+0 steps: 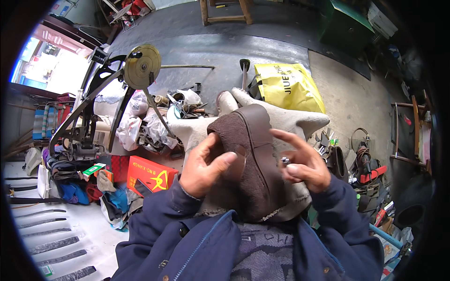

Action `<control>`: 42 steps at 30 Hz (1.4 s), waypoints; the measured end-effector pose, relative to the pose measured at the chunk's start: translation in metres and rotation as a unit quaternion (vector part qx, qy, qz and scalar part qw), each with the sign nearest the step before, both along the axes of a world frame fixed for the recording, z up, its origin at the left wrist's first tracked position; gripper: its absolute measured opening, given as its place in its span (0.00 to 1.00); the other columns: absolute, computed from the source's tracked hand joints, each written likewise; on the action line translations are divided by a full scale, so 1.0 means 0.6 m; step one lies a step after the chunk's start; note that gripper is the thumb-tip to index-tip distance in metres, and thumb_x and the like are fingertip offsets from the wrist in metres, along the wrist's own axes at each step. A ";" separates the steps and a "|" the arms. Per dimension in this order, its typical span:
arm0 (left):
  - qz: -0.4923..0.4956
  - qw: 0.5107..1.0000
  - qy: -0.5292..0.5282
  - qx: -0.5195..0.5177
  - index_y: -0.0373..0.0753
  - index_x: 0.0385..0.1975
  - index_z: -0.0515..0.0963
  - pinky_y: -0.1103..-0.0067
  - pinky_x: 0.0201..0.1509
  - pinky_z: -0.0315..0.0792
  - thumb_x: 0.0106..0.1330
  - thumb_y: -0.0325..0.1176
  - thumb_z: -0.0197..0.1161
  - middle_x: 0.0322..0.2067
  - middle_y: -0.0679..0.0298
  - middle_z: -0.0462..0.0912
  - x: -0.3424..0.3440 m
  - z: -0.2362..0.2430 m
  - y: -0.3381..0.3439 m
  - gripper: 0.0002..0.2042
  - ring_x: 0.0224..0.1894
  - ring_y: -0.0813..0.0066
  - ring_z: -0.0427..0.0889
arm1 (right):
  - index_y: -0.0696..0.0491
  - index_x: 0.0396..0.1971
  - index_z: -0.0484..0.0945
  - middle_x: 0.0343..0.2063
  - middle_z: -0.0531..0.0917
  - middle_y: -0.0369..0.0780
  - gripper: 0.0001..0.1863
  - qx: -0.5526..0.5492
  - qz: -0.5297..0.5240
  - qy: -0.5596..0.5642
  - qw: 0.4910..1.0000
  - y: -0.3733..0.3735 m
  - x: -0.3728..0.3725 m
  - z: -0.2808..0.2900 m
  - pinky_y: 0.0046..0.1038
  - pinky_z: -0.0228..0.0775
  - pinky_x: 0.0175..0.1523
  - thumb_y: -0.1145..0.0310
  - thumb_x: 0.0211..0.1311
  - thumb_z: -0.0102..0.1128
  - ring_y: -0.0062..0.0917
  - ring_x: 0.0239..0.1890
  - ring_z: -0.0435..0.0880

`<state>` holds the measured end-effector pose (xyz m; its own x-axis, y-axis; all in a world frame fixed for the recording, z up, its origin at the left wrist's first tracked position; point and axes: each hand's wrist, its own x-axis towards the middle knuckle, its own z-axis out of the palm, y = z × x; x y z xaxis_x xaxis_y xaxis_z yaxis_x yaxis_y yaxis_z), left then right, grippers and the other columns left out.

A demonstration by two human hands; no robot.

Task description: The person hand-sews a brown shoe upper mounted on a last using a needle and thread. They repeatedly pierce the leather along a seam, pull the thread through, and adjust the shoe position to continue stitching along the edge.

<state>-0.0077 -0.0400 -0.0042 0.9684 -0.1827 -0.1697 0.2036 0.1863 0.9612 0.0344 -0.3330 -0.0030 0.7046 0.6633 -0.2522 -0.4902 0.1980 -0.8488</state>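
Observation:
A brown shoe (pixel 255 168) with a fuzzy upper and a smooth rubber sole lies lengthwise on a worn pale cloth (pixel 293 126) over my lap, sole edge turned to the right. My left hand (pixel 206 166) grips its left side, fingers curled behind the upper and thumb out in front. My right hand (pixel 304 164) is beside the sole's right edge, index finger stretched toward it, the other fingers curled on a small metal tool (pixel 285 161). Whether that index finger touches the shoe, I cannot tell.
A black cast machine (pixel 78 131) with a brass wheel stands at left. Around me are a yellow bag (pixel 290 93), bagged oddments (pixel 154 122), a red-orange box (pixel 149 173), a white board with dark strips (pixel 84 225), scattered tools (pixel 368 164), a green metal box (pixel 344 28) and wooden stools (pixel 225 18).

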 end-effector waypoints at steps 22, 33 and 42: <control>-0.044 0.985 0.047 0.160 0.31 0.58 0.77 0.71 0.61 0.76 0.66 0.27 0.68 0.52 0.58 0.85 0.070 -0.008 -0.063 0.21 0.54 0.69 0.82 | 0.58 0.24 0.69 0.17 0.69 0.43 0.19 -0.154 -0.136 -0.307 0.929 0.013 -0.070 -0.089 0.33 0.64 0.26 0.66 0.77 0.58 0.38 0.17 0.71; -0.070 0.973 -0.006 0.219 0.30 0.53 0.80 0.69 0.55 0.78 0.67 0.34 0.70 0.44 0.55 0.87 0.065 0.005 -0.044 0.18 0.47 0.66 0.86 | 0.56 0.27 0.73 0.18 0.76 0.43 0.17 -0.237 -0.161 -0.310 0.906 0.031 -0.042 -0.041 0.31 0.68 0.27 0.64 0.68 0.72 0.33 0.18 0.78; 0.086 0.978 -0.050 0.181 0.28 0.35 0.84 0.72 0.51 0.78 0.79 0.35 0.58 0.33 0.57 0.88 0.011 0.046 0.062 0.16 0.41 0.69 0.86 | 0.53 0.32 0.75 0.16 0.73 0.35 0.25 -0.347 -0.140 -0.403 0.835 0.085 -0.014 -0.029 0.27 0.67 0.25 0.58 0.48 0.87 0.23 0.17 0.72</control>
<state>-0.0010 -0.0027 0.0233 0.9946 0.0386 -0.0967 0.1014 -0.1473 0.9839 0.0261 -0.2822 -0.0202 0.9342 0.3349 0.1231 0.2781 -0.4675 -0.8391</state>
